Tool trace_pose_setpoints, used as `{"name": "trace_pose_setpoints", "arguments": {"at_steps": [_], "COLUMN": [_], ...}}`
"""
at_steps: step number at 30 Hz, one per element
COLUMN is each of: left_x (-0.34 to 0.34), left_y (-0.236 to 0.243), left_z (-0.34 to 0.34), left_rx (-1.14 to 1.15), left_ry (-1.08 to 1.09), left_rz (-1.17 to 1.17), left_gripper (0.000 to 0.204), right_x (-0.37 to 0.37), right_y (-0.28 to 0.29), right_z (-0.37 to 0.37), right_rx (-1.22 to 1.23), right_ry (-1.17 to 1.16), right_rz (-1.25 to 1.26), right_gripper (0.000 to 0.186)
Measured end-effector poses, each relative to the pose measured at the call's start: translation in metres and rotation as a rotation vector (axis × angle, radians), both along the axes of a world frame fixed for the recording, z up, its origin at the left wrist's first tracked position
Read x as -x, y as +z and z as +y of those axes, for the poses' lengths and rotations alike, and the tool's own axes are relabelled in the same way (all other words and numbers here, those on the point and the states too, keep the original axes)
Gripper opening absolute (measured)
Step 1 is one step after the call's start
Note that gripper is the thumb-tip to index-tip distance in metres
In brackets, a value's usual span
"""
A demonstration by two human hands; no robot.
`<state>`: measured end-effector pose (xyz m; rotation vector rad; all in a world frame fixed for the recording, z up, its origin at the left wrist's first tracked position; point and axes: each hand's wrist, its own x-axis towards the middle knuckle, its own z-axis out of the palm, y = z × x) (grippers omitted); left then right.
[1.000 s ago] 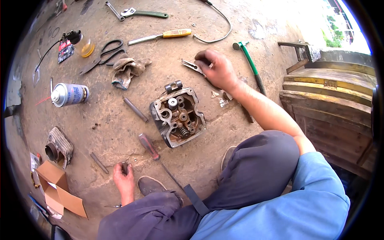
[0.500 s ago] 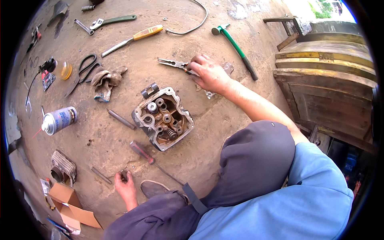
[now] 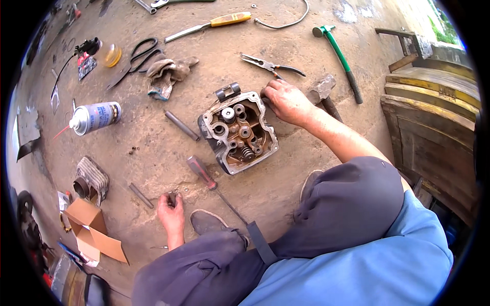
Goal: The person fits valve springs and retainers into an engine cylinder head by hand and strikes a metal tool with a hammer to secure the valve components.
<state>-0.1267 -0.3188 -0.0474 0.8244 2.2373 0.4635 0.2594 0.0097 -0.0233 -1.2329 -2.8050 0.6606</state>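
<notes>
My right hand (image 3: 288, 103) is at the upper right edge of an engine cylinder head (image 3: 242, 135), fingers curled together and pointing down; whatever they hold is hidden. The cylinder head lies open side up, one valve spring showing inside. Just beyond the hand lie pliers (image 3: 263, 62) with spread handles. A hammer with a grey metal head (image 3: 322, 87) is partly under my right forearm. Low on the left, my left hand (image 3: 171, 210) is closed in a pinch near the ground; what is in it is too small to name. A long screwdriver (image 3: 202, 173) lies between that hand and the cylinder head.
A green-handled hammer (image 3: 339, 55), yellow-handled chisel (image 3: 224, 21), scissors (image 3: 137, 61) and dirty glove (image 3: 168, 74) lie beyond. To the left are a spray can (image 3: 97, 117), metal rod (image 3: 181, 125), finned metal part (image 3: 94, 176) and cardboard box (image 3: 92, 217). Wooden furniture (image 3: 429, 127) borders the right.
My right hand has let go of the pliers and moved nearer to the cylinder head's edge. The pliers stay on the ground. My left hand keeps its pinch; the view has shifted.
</notes>
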Motion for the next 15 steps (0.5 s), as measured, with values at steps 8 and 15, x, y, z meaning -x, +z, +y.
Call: {"name": "trace_pose_setpoints", "arguments": {"at_steps": [8,15], "left_x": [-0.011,-0.018], "left_y": [0.015,0.022], "left_z": [0.008,0.013], "left_rx": [-0.033,-0.115], "left_ry": [-0.157,-0.185], "left_rz": [0.111,0.241], "left_gripper": [0.023,0.024], "right_x": [0.002,0.026], "right_y": [0.030,0.075], "right_z": [0.016,0.012], "right_rx": [0.656,0.954], "right_ry": [-0.713,-0.658], "right_rz": [0.599,0.773], "right_gripper": [0.017,0.015]}}
